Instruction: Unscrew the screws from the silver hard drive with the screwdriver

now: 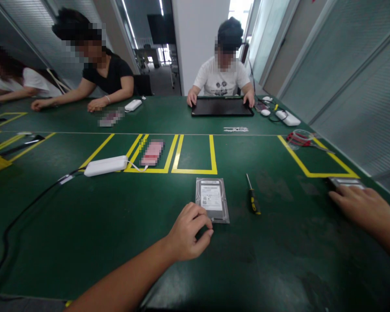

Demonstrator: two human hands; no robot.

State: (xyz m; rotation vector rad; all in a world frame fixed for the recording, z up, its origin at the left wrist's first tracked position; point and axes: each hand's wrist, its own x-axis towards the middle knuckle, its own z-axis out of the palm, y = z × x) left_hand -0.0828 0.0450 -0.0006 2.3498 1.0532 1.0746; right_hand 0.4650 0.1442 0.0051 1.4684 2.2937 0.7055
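Note:
A hard drive [211,195] with a white label, apparently in a clear bag, lies flat on the green table. My left hand [191,229] is at its lower left corner, fingers curled against its edge and thumb close to the index fingertip. At the far right my right hand [365,206] is on a second hard drive [351,182]; its fingers cover much of that drive, and their undersides are hidden. Between the two drives, a yellow and black screwdriver [254,200] lies with its tip pointing away from me.
Yellow tape outlines [214,156] mark the table [117,242]. A white power strip [105,165] with a black cable and a pink phone [152,152] lie left. A clear round container [300,138] and scissors [318,148] are right. Opposite, a person holds a black panel [222,107].

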